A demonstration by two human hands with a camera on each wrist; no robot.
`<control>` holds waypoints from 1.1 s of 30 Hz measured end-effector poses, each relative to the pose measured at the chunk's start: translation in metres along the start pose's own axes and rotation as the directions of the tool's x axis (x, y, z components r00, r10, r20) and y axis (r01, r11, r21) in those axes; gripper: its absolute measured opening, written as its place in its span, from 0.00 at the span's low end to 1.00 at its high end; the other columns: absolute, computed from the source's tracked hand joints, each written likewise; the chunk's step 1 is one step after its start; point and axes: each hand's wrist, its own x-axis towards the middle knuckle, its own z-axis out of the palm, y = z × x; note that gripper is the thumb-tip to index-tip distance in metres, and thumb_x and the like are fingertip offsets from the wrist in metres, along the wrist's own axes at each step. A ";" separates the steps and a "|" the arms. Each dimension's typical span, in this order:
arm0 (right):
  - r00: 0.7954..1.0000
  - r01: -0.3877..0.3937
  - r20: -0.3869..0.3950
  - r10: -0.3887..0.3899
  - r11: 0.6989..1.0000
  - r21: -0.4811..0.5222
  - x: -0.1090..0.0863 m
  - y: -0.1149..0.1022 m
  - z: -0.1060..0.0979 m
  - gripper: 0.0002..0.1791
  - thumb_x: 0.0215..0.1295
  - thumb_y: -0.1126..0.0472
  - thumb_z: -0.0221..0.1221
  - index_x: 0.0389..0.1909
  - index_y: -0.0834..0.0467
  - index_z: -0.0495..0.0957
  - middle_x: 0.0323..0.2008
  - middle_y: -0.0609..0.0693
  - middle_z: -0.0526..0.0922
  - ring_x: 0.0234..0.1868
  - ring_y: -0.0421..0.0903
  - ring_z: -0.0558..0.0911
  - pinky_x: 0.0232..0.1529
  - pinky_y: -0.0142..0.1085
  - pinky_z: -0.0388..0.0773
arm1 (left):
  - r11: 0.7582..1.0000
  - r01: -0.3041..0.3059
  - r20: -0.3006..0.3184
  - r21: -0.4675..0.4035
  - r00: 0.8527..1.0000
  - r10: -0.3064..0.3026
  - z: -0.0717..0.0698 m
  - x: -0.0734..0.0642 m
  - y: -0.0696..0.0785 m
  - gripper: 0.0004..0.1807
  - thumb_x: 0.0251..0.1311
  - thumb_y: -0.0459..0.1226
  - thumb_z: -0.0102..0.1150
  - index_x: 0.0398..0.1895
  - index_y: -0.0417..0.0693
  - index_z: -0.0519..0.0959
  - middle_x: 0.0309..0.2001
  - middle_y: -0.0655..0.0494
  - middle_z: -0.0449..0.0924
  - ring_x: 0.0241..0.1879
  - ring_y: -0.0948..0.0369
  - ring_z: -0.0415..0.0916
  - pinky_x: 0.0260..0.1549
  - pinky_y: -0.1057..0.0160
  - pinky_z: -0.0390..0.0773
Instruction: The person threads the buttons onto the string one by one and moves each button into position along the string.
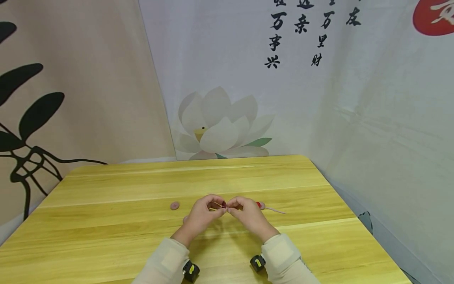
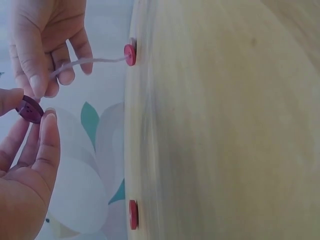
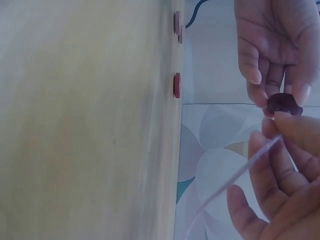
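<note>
A dark purple button (image 2: 30, 110) with small holes is pinched between the thumb and fingers of my left hand (image 1: 203, 215). Opposite it, my right hand (image 1: 250, 217) pinches a pale lilac string (image 2: 97, 60) right at the button. The fingertips of both hands meet there, and they hide the string's end. From the right hand the string runs to a red button (image 2: 130, 55) on the table, beside a pink button (image 1: 262, 206). The string's thin tail (image 1: 276, 211) lies out to the right.
A pink button (image 1: 174, 205) lies on the wooden table (image 1: 106, 236) left of the hands. Another pink button (image 1: 185, 219) is partly covered by the left hand. A red button (image 3: 177, 85) shows in the right wrist view. Printed cloth (image 1: 230, 79) hangs behind the table.
</note>
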 end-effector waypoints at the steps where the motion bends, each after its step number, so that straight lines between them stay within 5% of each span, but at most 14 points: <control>1: 1.000 -0.002 -0.005 0.002 1.000 0.000 0.000 0.000 0.000 0.05 0.67 0.63 0.59 0.41 0.58 0.81 0.38 0.47 0.83 0.45 0.47 0.79 0.47 0.42 0.77 | 1.000 0.004 -0.001 0.003 1.000 -0.004 0.000 0.000 0.000 0.09 0.58 0.40 0.66 0.41 0.52 0.81 0.38 0.61 0.82 0.42 0.59 0.78 0.42 0.32 0.41; 20: 0.999 -0.001 -0.033 0.001 1.000 0.012 0.001 0.000 0.002 0.04 0.68 0.64 0.58 0.38 0.57 0.81 0.36 0.46 0.83 0.46 0.47 0.79 0.51 0.49 0.75 | 0.999 -0.003 -0.003 -0.033 1.000 0.003 0.001 0.001 -0.001 0.09 0.58 0.40 0.67 0.40 0.50 0.80 0.37 0.60 0.82 0.41 0.59 0.78 0.44 0.30 0.35; 33: 0.999 0.004 -0.037 -0.004 1.000 -0.001 0.002 0.000 0.003 0.04 0.68 0.65 0.58 0.38 0.58 0.81 0.37 0.46 0.83 0.46 0.48 0.79 0.50 0.47 0.76 | 0.999 -0.016 -0.013 -0.031 1.000 0.015 0.001 0.001 -0.003 0.09 0.57 0.40 0.68 0.37 0.50 0.79 0.35 0.60 0.82 0.39 0.60 0.79 0.46 0.33 0.42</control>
